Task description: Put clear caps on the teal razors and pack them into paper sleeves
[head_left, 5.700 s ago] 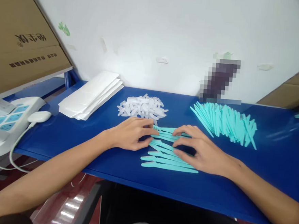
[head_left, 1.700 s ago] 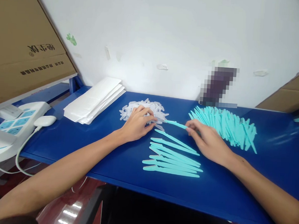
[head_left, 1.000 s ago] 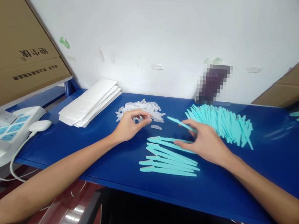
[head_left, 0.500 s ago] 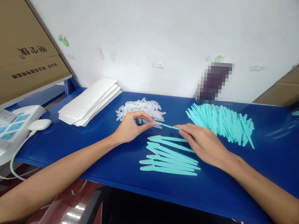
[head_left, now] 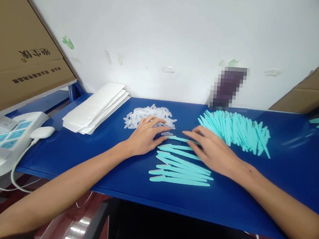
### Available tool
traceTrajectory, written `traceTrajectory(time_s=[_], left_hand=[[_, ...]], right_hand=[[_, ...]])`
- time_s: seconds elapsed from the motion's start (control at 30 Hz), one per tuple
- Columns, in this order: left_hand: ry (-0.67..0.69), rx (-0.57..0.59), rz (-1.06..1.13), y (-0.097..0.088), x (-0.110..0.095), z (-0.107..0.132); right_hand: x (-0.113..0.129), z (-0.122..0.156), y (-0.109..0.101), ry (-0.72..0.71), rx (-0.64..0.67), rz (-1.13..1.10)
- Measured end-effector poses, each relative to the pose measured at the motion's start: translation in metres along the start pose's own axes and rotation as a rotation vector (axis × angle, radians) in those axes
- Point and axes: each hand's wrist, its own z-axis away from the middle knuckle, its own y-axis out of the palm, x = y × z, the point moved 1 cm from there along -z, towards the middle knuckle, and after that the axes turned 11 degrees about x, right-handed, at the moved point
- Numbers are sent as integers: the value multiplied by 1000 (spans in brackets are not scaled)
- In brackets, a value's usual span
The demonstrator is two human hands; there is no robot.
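A turquoise eyebrow razor (head_left: 180, 138) lies on the blue table between my two hands. My left hand (head_left: 146, 135) is open, its thumb at the razor's blade end and its fingers reaching over the front of a heap of translucent white blade caps (head_left: 138, 114). One loose cap (head_left: 167, 134) rests just beyond that thumb. With fingers apart, my right hand (head_left: 210, 146) is over the razor's handle end, which it partly hides. Several more razors (head_left: 183, 168) are laid out in a rough row nearer me, blade ends to the left.
At the back right is a large pile of turquoise razors (head_left: 237, 132). White flat sleeves (head_left: 94, 107) are stacked at the left, near a power strip (head_left: 16, 135) with a white plug. A cardboard box (head_left: 30, 52) stands on the left, and a wall closes the table's back.
The razor held between both hands has been lowered onto the table above the row. Both hands have loosened, their fingers spreading apart.
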Motion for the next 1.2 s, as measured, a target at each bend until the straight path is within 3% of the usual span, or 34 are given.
traceTrajectory(time_s=[0.1,0.2,0.5,0.63,0.97,1.2], left_hand=[[-72,85,-76,1,4,2],[-89,81,-70,1,6,4],[-148,43,-21,-1,8,5],[-147,19,-48,-2,10,7],[-101,58,-187,-7,7,11],[68,163,-275,-23,10,16]], right_hand=[[-6,3,-4,-49,28,-11],[-9,5,-8,-81,121,-37],[-12,9,-13,51,316,-200],[-10,9,-11,-4,270,-153],[-13,6,-14,77,-25,-210],[-17,8,-8,169,101,-217]])
